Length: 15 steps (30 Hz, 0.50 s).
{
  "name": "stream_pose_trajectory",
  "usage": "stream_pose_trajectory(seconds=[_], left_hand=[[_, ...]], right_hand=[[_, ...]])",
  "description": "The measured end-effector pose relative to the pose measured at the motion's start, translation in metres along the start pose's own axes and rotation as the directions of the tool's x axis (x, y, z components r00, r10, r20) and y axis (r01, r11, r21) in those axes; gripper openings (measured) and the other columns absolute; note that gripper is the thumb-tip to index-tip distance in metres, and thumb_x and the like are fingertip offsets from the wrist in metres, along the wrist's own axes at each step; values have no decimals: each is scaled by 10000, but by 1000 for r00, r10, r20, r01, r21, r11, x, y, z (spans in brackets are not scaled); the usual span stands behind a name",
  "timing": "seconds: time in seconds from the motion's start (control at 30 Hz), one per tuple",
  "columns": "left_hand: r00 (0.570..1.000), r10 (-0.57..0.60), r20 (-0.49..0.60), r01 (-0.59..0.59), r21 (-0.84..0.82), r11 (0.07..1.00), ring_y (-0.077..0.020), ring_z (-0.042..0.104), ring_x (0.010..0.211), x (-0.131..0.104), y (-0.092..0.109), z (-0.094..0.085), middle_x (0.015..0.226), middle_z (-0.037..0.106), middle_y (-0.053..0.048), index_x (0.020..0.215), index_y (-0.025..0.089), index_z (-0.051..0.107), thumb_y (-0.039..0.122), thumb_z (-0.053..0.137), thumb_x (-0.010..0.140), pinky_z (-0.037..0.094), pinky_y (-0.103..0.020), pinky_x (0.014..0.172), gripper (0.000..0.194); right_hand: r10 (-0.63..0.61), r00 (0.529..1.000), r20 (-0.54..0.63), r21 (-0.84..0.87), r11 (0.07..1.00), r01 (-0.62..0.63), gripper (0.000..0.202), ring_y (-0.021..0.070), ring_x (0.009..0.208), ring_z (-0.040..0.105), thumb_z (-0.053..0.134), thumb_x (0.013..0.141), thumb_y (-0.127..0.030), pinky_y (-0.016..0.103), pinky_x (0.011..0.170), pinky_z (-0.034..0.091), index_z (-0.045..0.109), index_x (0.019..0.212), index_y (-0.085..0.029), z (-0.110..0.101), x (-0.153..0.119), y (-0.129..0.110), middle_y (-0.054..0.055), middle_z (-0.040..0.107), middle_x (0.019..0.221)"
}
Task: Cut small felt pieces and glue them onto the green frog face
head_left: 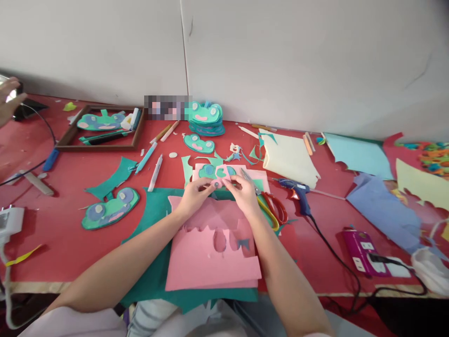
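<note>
Both of my hands meet at the middle of the table over a small pink cut-out piece (227,174) that looks like felt or craft foam, with a hole in it. My left hand (195,194) pinches its left side, and my right hand (244,193) pinches the right. Just behind the fingers a green frog-like face (207,171) lies partly hidden. Below my wrists is a cut pink sheet (210,267) with holes, on top of a dark green sheet (150,281). Scissors (277,208) with red and yellow handles lie beside my right hand.
A blue glue gun (300,194) lies at right, its cord running to a purple power strip (358,250). Frog faces (110,210) lie at left and in a stack (206,117) by the wall. A wooden frame (61,144) holds pens. Another person's hand (9,100) shows far left.
</note>
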<state>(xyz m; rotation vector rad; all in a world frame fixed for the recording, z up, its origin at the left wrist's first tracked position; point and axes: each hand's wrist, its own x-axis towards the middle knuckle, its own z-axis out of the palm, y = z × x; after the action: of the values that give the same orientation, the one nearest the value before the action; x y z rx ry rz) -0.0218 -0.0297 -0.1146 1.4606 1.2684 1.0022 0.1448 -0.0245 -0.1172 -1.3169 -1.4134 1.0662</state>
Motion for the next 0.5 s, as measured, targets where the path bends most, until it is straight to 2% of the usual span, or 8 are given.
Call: stream_pose_trajectory(seconds=[0.17, 0.33, 0.43, 0.5], left_hand=[[999, -10, 35, 9, 26, 1000, -151, 622, 736, 1, 2, 1, 817, 710, -22, 845, 185, 704, 435, 575, 814, 483, -236, 672, 283], [999, -11, 41, 9, 55, 998, -160, 621, 767, 1, 4, 1, 848, 707, -37, 825, 178, 699, 441, 562, 822, 483, -245, 694, 296], [999, -11, 40, 8, 64, 998, -157, 620, 763, 1, 4, 1, 840, 706, -35, 821, 180, 694, 452, 559, 824, 481, -242, 693, 304], [999, -5, 40, 3, 64, 998, -153, 618, 752, 1, 3, 1, 827, 703, -31, 826, 182, 694, 462, 553, 826, 479, -237, 682, 313]], right_hand=[[48, 999, -4, -30, 998, -49, 270, 216, 765, 678, 602, 784, -461, 342, 753, 537, 682, 800, -205, -6, -1, -3, 44, 724, 828], [66, 995, -74, -71, 995, -71, 270, 225, 674, 664, 640, 743, -479, 361, 703, 541, 697, 718, -216, -13, -1, 1, 24, 694, 639], [119, 987, -105, -3, 993, -120, 312, 186, 536, 618, 644, 730, -506, 334, 622, 536, 690, 688, -201, -15, 0, 6, -1, 631, 532], [155, 982, -109, 83, 986, -146, 318, 156, 480, 583, 659, 718, -504, 303, 554, 525, 682, 714, -187, -15, 1, 9, -10, 616, 536]])
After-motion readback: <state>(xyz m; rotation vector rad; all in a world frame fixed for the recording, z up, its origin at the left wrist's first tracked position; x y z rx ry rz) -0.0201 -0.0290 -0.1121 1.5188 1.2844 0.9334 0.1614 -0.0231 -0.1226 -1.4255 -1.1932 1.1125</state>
